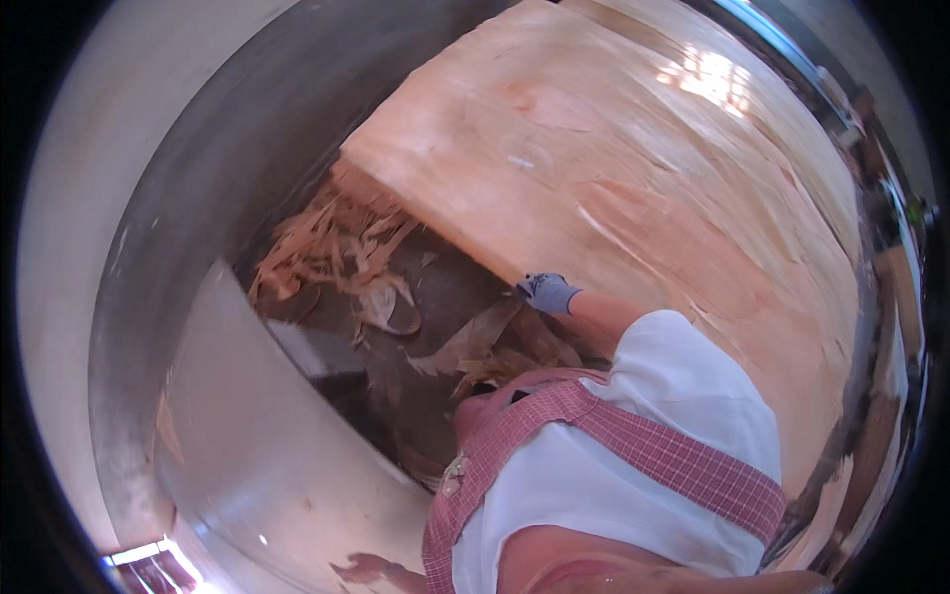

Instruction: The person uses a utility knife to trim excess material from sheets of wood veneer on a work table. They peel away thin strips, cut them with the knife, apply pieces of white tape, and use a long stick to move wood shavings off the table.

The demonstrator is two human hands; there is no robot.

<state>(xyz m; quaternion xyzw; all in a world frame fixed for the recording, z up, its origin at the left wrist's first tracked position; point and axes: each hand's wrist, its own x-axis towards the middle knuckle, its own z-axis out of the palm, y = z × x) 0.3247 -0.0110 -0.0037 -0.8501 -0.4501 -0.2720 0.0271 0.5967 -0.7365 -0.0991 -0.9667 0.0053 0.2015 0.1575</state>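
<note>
My right hand (548, 292), in a grey glove with dark fingertips, is at the near edge of a broad stack of pale wood veneer sheets (482, 163). Its fingers are curled at the edge of the sheets, and the fingertips are partly hidden. My left hand (364, 568) looks bare and slightly blurred at the bottom of the view, beside a smooth, shiny panel (297, 445). Its fingers are apart, with nothing seen in them. The veneer surface is wavy, with reddish patches and bright light at the far side.
Torn veneer strips (319, 245) lie heaped on the dark floor (438, 289) beyond the stack's left corner. More scraps (482, 341) lie near my feet. The shiny panel's edge borders the floor on the left. A dark grey band runs along a pale wall (89, 223).
</note>
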